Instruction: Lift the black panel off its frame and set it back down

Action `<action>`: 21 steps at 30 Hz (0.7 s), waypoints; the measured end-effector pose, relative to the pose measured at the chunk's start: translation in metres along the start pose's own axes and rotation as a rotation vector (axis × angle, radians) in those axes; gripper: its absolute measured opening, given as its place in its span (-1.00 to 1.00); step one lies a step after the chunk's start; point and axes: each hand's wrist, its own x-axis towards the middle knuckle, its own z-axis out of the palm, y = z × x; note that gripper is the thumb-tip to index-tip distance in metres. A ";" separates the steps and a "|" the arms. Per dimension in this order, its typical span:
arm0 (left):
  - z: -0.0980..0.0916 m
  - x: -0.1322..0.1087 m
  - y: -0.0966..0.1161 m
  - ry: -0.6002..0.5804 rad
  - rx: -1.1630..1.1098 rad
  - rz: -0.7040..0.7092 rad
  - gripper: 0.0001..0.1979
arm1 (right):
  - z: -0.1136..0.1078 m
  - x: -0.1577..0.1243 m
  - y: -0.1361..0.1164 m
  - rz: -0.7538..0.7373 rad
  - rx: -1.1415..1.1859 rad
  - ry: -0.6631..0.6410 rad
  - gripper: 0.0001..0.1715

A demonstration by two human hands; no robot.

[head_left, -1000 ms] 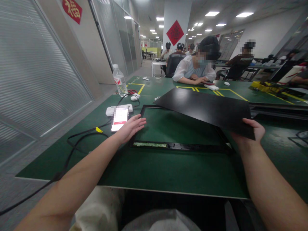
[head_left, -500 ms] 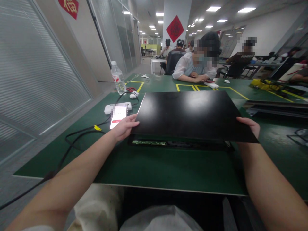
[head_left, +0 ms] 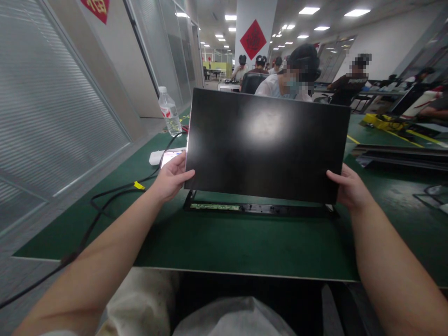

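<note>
A flat black display panel (head_left: 266, 154) is held up and tilted, its glossy face toward me and catching a bright reflection. My left hand (head_left: 171, 176) grips its left edge, thumb on the front face. On the right edge, low down, my right hand (head_left: 350, 186) is closed with its thumb in front as well. Beneath the panel, a black frame (head_left: 290, 211) lies on the green table; its near bar carries a narrow green circuit board (head_left: 215, 206). The panel hides most of that frame.
Left of the panel are a lit phone (head_left: 170, 157), a white device (head_left: 156, 157), black cables (head_left: 119, 190) and a water bottle (head_left: 170, 112). Stacked dark panels (head_left: 402, 158) lie at the right. A co-worker (head_left: 271, 86) sits across the table (head_left: 245, 247).
The display panel has swung from nearly flat to steeply tilted, its far edge rising. More of the black frame's near bar shows, and my right hand has shifted slightly left.
</note>
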 end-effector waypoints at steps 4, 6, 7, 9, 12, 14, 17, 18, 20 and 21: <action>0.000 0.000 -0.003 0.025 0.030 0.099 -0.32 | 0.001 0.004 0.007 -0.109 0.013 0.009 -0.44; -0.001 0.001 -0.007 0.016 0.030 0.102 -0.32 | 0.001 0.005 0.009 -0.147 0.032 0.018 -0.44; -0.001 0.001 -0.010 0.008 0.030 0.092 -0.32 | 0.000 0.005 0.010 -0.150 0.038 0.022 -0.44; -0.001 0.001 -0.015 -0.007 0.034 0.062 -0.33 | -0.001 0.007 0.012 -0.130 0.036 0.038 -0.46; 0.000 0.000 -0.022 -0.041 0.036 0.006 -0.33 | -0.002 0.010 0.016 -0.073 0.023 0.056 -0.49; 0.001 0.000 -0.026 -0.058 0.034 -0.033 -0.32 | -0.002 0.011 0.020 -0.032 0.023 0.059 -0.49; 0.001 0.001 -0.030 -0.055 0.033 -0.076 -0.30 | -0.001 0.013 0.026 0.028 0.012 0.060 -0.48; 0.001 0.002 -0.032 -0.051 0.037 -0.086 -0.30 | -0.001 0.013 0.027 0.041 0.006 0.062 -0.47; 0.001 0.003 -0.034 -0.045 0.048 -0.106 -0.31 | -0.001 0.014 0.030 0.059 -0.005 0.065 -0.47; 0.000 0.003 -0.034 -0.042 0.054 -0.115 -0.32 | -0.001 0.014 0.031 0.065 -0.009 0.065 -0.47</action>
